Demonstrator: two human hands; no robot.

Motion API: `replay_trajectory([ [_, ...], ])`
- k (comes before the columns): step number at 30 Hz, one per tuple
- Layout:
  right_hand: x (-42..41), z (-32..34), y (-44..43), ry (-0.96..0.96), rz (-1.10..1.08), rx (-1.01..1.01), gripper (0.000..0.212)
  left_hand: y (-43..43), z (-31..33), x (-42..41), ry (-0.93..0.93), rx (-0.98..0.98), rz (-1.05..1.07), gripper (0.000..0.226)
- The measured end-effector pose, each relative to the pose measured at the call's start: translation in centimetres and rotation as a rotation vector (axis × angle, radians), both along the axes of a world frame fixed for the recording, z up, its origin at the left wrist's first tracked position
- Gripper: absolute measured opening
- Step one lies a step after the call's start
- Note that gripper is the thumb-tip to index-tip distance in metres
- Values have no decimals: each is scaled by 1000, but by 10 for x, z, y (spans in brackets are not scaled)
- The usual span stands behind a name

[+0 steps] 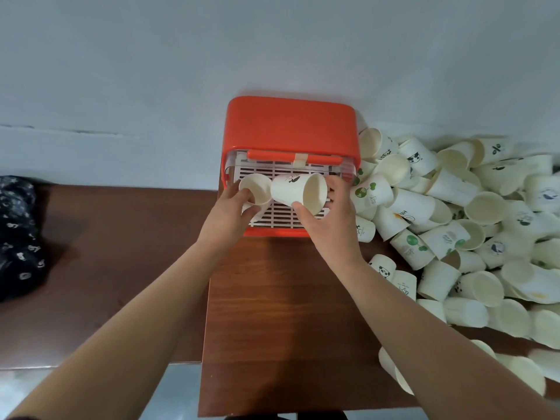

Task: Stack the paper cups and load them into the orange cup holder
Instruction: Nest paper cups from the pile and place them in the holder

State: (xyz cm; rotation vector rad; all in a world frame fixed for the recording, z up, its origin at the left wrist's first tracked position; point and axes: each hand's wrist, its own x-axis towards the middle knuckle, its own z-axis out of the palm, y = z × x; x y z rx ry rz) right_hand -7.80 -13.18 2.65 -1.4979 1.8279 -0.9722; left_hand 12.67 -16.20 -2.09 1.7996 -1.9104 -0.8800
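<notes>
The orange cup holder (291, 125) stands against the wall, its white slatted tray (281, 215) showing at the front. My left hand (230, 212) grips a white paper cup (257, 187) over the tray's left side, mouth tilted toward me. My right hand (328, 219) holds a second paper cup (295, 189) on its side, thumb below and fingers behind, its mouth turned to the right. The two cups nearly touch above the tray.
A large heap of loose paper cups (472, 225) covers the brown wooden table (272, 313) to the right of the holder. A dark patterned cloth (18, 234) lies at the far left. The white wall (212, 56) rises behind.
</notes>
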Motion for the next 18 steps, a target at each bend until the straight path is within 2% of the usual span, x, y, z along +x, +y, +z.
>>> replay_trajectory([
  [4, 6, 9, 0, -52, 130, 54, 65, 11, -1, 21, 76, 77, -21, 19],
  [8, 22, 8, -12, 57, 293, 129, 71, 17, 4, 27, 259, 199, 89, 63],
  [10, 29, 7, -20, 137, 369, 165, 74, 19, 7, 27, 305, 223, 116, 73],
  [13, 41, 4, -31, 248, 446, 138, 73, 23, 5, 30, 320, 195, 85, 53],
  [16, 53, -4, -38, 319, 587, 142, 74, 26, 6, 33, 528, 244, 211, 33],
  [18, 57, -9, -36, 275, 635, 228, 77, 28, 8, 34, 672, 291, 291, 34],
])
